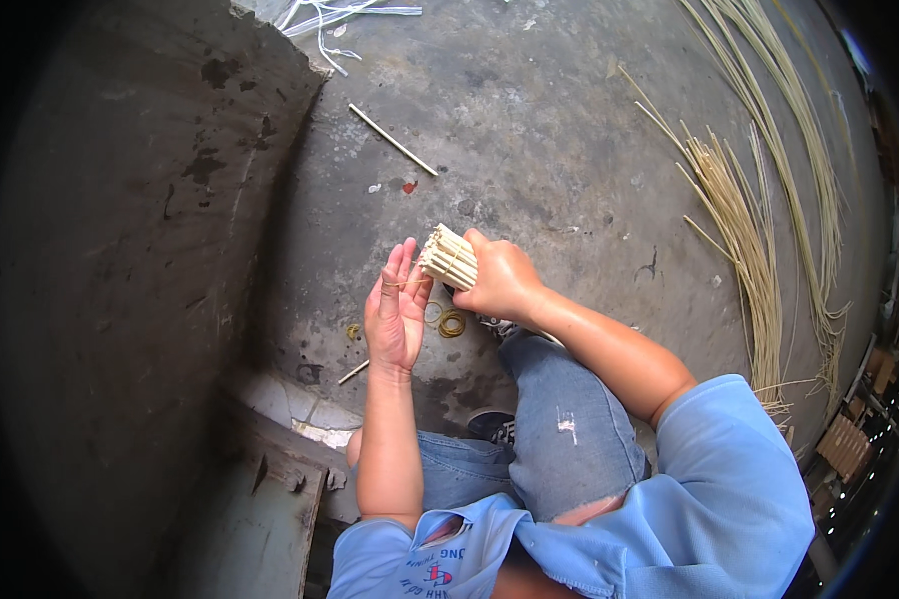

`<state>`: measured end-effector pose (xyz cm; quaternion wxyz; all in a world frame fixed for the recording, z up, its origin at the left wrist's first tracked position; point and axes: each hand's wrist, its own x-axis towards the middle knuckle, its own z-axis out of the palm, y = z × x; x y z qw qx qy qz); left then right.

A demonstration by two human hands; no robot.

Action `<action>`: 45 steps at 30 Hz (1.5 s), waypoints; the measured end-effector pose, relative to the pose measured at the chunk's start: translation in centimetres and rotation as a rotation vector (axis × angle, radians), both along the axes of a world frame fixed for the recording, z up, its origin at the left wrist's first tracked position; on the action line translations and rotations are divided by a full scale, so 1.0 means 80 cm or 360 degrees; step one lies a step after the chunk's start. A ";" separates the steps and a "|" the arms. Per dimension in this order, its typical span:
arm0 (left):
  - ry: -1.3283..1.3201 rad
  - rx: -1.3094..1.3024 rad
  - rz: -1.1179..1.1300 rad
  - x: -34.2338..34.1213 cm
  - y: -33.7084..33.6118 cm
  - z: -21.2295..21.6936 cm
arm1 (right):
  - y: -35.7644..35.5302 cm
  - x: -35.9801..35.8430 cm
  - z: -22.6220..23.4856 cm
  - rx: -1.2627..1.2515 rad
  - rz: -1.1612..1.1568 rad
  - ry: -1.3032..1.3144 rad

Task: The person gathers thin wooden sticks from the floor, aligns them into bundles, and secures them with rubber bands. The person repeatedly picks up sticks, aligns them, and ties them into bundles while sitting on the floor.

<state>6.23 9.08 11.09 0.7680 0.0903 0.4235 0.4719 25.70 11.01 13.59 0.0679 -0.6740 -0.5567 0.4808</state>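
My right hand [499, 277] is wrapped round a short bundle of pale cut sticks [449, 258], whose ends face up and left. A thin band crosses round the bundle. My left hand [398, 314] is beside it on the left, palm up, with fingers stretched and apart. From its thumb a thin yellowish band [410, 284], like a rubber band, runs taut toward the bundle; its far end is hard to make out. Below the hands, several yellow rubber bands [451, 322] lie in a small heap on the floor.
A single stick [394, 140] lies ahead on the concrete floor, and another stick [354, 371] near my left forearm. Long pale strands [744, 230] spread along the right. White strips [335, 18] lie at the far left. A dark wall [160, 200] rises on the left.
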 end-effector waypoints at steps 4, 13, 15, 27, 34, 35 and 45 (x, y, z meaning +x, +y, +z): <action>-0.0019 0.0024 -0.0070 -0.007 -0.007 0.006 | 0.000 0.000 -0.001 -0.0012 -0.0019 0.0037; 0.0009 0.0087 0.0047 0.007 -0.040 0.023 | -0.001 -0.004 -0.004 0.0029 -0.0045 0.0040; 0.0057 0.0115 0.0038 0.009 -0.040 0.028 | -0.002 -0.005 -0.007 0.0061 -0.0051 0.0050; 0.0414 0.0318 -0.0093 0.009 -0.047 0.039 | -0.003 -0.006 -0.008 0.0049 -0.0081 0.0082; 0.0510 0.0336 -0.0181 0.014 -0.044 0.040 | -0.003 -0.001 -0.007 0.0042 -0.0054 0.0053; 0.0508 0.0337 -0.0192 0.016 -0.041 0.038 | -0.002 -0.001 -0.007 0.0039 -0.0050 0.0054; 0.0575 -0.0010 -0.0840 0.019 0.070 0.016 | 0.001 -0.004 -0.003 0.0003 0.0033 0.0014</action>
